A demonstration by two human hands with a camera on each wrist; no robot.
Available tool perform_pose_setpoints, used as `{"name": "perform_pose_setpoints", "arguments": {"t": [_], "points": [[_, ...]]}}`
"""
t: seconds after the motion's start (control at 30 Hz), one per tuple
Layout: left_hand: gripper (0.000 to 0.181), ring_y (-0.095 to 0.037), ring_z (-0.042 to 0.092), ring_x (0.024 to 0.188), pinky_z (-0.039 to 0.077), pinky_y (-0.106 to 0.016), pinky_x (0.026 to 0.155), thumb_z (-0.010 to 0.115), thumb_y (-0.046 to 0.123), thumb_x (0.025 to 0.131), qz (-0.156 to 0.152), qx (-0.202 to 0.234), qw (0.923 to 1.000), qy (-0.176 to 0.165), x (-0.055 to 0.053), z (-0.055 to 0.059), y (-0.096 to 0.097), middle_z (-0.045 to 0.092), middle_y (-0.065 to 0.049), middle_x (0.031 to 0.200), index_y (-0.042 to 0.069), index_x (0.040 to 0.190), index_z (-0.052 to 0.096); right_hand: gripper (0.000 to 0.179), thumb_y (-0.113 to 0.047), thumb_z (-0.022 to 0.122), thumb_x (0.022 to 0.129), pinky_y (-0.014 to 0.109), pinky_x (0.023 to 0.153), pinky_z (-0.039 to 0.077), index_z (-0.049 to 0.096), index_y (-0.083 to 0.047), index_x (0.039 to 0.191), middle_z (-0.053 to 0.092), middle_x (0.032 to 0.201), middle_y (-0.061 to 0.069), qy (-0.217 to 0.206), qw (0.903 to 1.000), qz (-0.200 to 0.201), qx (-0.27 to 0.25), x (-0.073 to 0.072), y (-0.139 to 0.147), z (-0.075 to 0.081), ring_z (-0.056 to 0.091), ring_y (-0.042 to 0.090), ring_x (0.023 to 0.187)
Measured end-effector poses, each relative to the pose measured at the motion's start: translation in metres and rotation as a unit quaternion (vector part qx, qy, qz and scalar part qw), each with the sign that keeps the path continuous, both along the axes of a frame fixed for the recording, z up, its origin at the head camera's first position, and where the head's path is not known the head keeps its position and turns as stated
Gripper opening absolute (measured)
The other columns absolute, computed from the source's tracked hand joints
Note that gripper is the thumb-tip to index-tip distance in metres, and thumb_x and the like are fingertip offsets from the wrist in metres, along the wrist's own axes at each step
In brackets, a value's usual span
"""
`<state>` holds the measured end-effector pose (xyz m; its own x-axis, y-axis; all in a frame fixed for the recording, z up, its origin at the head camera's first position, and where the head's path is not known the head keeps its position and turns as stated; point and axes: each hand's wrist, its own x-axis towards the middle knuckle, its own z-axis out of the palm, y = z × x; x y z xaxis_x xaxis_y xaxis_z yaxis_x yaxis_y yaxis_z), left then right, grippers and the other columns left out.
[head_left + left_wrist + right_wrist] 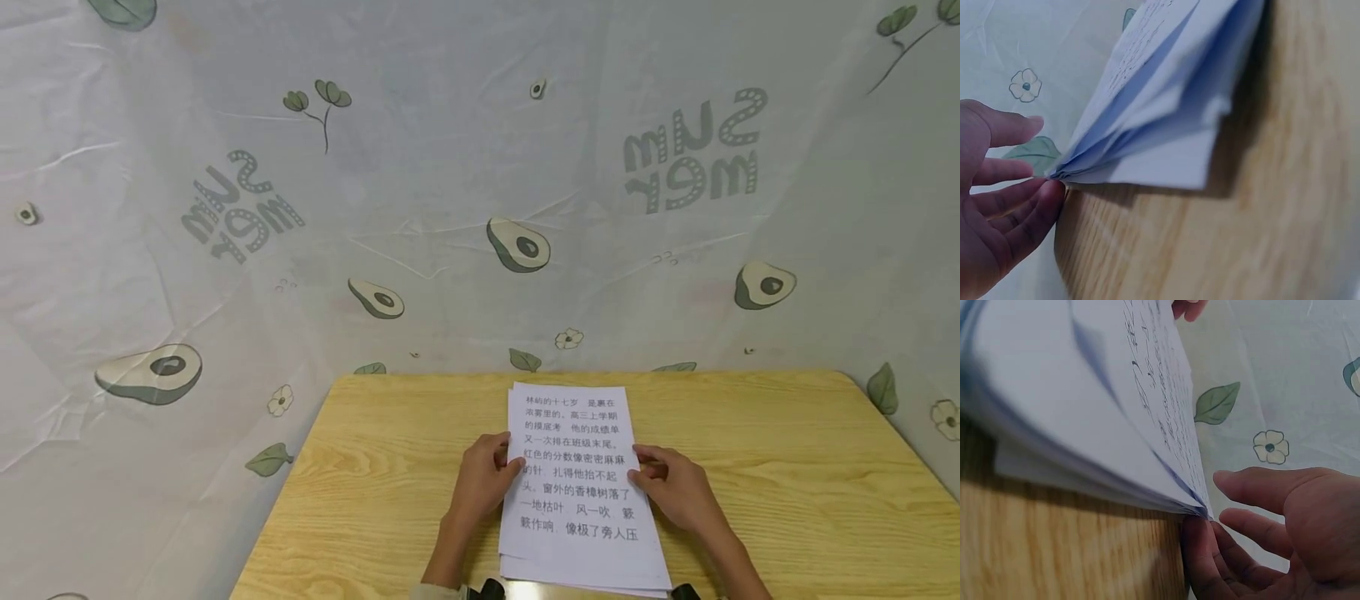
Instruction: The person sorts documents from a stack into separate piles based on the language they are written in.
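Observation:
A stack of white paper sheets (pixel 573 479), printed with large dark Chinese characters, lies between my two hands over the wooden table. My left hand (pixel 483 479) is at its left edge, and in the left wrist view the fingertips touch the gathered edge of the sheets (pixel 1175 150) while the thumb stands apart from it. At the opposite edge is my right hand (pixel 675 487), fingers loosely bent. In the right wrist view its fingertips (pixel 1197 534) meet the paper edge, thumb raised off it. Toward the near end the sheets fan apart, unevenly layered.
The light wooden table (pixel 375 492) extends on both sides of the stack. Behind it hangs a pale curtain (pixel 420 167) printed with avocados, leaves and flowers. Dark straps or devices (pixel 491 588) show at the bottom of the head view, near the wrists.

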<state>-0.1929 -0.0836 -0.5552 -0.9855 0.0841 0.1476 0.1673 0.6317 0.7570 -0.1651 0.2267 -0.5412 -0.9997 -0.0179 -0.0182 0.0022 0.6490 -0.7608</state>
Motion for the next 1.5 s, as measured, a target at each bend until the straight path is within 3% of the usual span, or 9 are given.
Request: {"name": "perform_pose_setpoints", "arguments": {"t": [0.2,0.33,0.43,0.53,0.73,1.0,1.3,1.5], "points": [[0.045,-0.010,0.052,0.080,0.044,-0.020,0.067,0.083,0.016,0.095,0.006,-0.007,0.9999,-0.006,-0.002,0.001,0.001,0.067,-0.007,0.101,-0.002,0.134,0.071,0.058,-0.017,0.078,0.097,0.021,0.072,0.054,0.059,0.014,0.142,0.072,0.124,0.026,-0.018,0.9998,-0.001,0.010,-0.006,0.003,0.006,0.074,0.027,0.100],[0.018,-0.009,0.048,0.078,0.040,-0.021,0.064,0.082,0.015,0.095,0.006,-0.017,0.9998,0.003,-0.003,0.001,0.002,0.057,-0.002,0.085,0.003,0.104,0.074,0.057,-0.018,0.078,0.096,0.025,0.072,0.053,0.061,0.016,0.139,0.074,0.115,0.020,-0.035,0.9991,-0.001,0.026,-0.009,0.003,0.008,0.072,0.023,0.096],[0.017,-0.010,0.047,0.079,0.037,-0.022,0.064,0.082,0.015,0.094,0.004,-0.025,0.9996,0.010,-0.005,0.000,0.003,0.050,-0.001,0.078,0.007,0.091,0.068,0.054,-0.018,0.077,0.096,0.027,0.071,0.052,0.064,0.016,0.136,0.074,0.112,0.018,-0.038,0.9987,0.004,0.033,-0.011,0.002,0.009,0.071,0.022,0.094],[0.015,-0.011,0.049,0.082,0.038,-0.022,0.065,0.082,0.016,0.094,0.009,-0.031,0.9995,0.006,-0.005,0.000,0.004,0.053,-0.001,0.082,0.005,0.100,0.074,0.052,-0.017,0.077,0.097,0.029,0.071,0.052,0.065,0.016,0.135,0.074,0.113,0.019,-0.034,0.9987,0.011,0.037,-0.012,0.002,0.009,0.070,0.022,0.093],[0.042,-0.012,0.053,0.084,0.044,-0.021,0.068,0.082,0.018,0.095,0.018,-0.033,0.9993,-0.006,-0.002,0.002,0.007,0.065,-0.009,0.105,-0.002,0.131,0.074,0.051,-0.017,0.075,0.098,0.037,0.077,0.057,0.064,0.014,0.137,0.072,0.122,0.029,-0.020,0.9985,0.019,0.047,-0.011,0.001,0.011,0.072,0.028,0.098],[0.046,-0.011,0.054,0.082,0.046,-0.020,0.066,0.081,0.018,0.096,0.016,-0.017,0.9997,-0.004,-0.002,0.003,0.008,0.066,-0.013,0.113,-0.004,0.135,0.071,0.052,-0.015,0.077,0.097,0.032,0.074,0.057,0.063,0.013,0.138,0.068,0.128,0.032,-0.006,0.9988,0.013,0.046,-0.007,-0.005,0.016,0.073,0.028,0.098],[0.042,-0.015,0.058,0.084,0.046,-0.020,0.069,0.081,0.015,0.096,0.021,0.006,0.9998,0.003,-0.001,0.009,0.013,0.069,-0.012,0.113,0.000,0.133,0.073,0.049,-0.011,0.078,0.095,0.021,0.069,0.053,0.066,0.009,0.138,0.074,0.107,0.012,0.005,0.9997,-0.013,0.022,-0.004,-0.013,0.020,0.069,0.018,0.090],[0.042,-0.011,0.061,0.085,0.053,-0.021,0.074,0.081,0.009,0.094,0.007,0.024,0.9996,0.014,0.001,0.007,0.014,0.072,-0.010,0.107,0.000,0.134,0.072,0.044,-0.007,0.075,0.095,0.020,0.067,0.053,0.067,0.010,0.135,0.074,0.101,0.010,0.010,0.9995,-0.024,0.016,-0.003,-0.015,0.020,0.069,0.014,0.084]]}}
